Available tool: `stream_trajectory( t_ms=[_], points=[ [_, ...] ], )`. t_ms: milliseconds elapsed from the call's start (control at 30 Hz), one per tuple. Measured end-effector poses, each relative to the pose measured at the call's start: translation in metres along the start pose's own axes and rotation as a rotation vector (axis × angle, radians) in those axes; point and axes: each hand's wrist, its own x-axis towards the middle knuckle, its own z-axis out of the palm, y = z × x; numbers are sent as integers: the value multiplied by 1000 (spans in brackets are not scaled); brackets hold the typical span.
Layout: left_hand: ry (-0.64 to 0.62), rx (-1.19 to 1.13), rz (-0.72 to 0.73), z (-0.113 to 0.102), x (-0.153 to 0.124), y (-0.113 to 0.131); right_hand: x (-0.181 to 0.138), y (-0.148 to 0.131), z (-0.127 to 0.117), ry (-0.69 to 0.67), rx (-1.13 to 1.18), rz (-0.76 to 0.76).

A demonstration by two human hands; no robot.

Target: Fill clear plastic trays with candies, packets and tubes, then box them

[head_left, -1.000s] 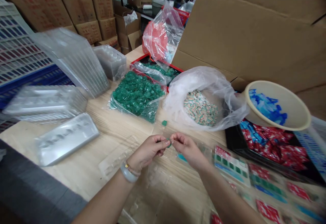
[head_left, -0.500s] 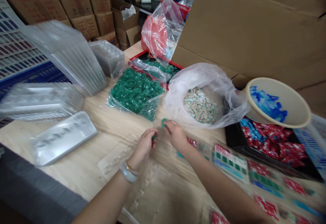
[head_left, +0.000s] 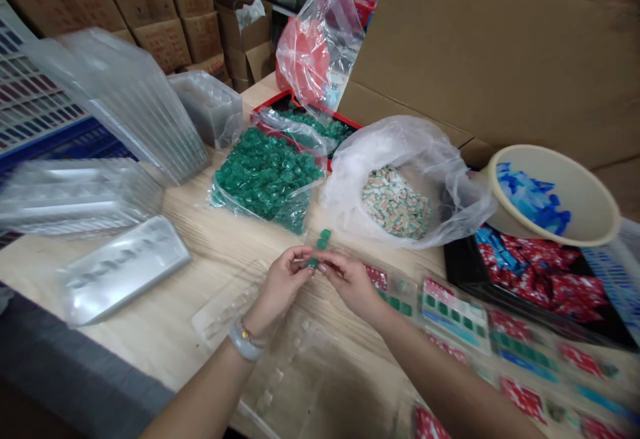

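My left hand (head_left: 283, 286) pinches a small green plastic piece (head_left: 313, 263) between thumb and fingers. My right hand (head_left: 353, 284) meets it there, its fingertips closed on the same piece. Just beyond the fingertips more small green pieces (head_left: 325, 234) sit in a short row. An open clear bag of green pieces (head_left: 267, 176) lies past my hands. Under and around my forearms are clear plastic trays (head_left: 280, 379) with moulded hollows. Right of my right hand, filled packs (head_left: 455, 309) hold green pieces, red packets and blue items.
A white plastic bag (head_left: 345, 176) holds small printed pieces. Behind the black tray (head_left: 457, 269) of red packets is a cream bowl (head_left: 607, 216) with blue items. Stacked clear trays (head_left: 135, 112) fill the left side. A large cardboard sheet (head_left: 490, 52) stands at the back right.
My hands have come together, and both now finger one green piece. The right hand has drawn back from the green pieces beyond, which show more fully. The view has shifted slightly.
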Motion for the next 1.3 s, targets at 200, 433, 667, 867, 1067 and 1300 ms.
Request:
stream_trajectory(
  t_ms=[200, 433, 667, 867, 1067, 1300],
  points=[
    [4, 497, 381, 8, -11, 5, -12, 0, 7, 48, 452, 252],
    [-4, 535, 339, 13, -18, 7, -8, -19, -6, -78, 723, 392],
    [33, 487, 164, 16, -16, 1, -23, -9, 5, 41, 603, 341],
    [-118, 258, -16, 12, -19, 10, -33, -5, 14, 175, 307, 182],
    [-325, -326, -419, 3, -26, 7, -38, -18, 2, 128, 56, -57],
    [-189, -147, -280, 16, 11, 1, -22, -6, 3, 109, -80, -62]
  ],
)
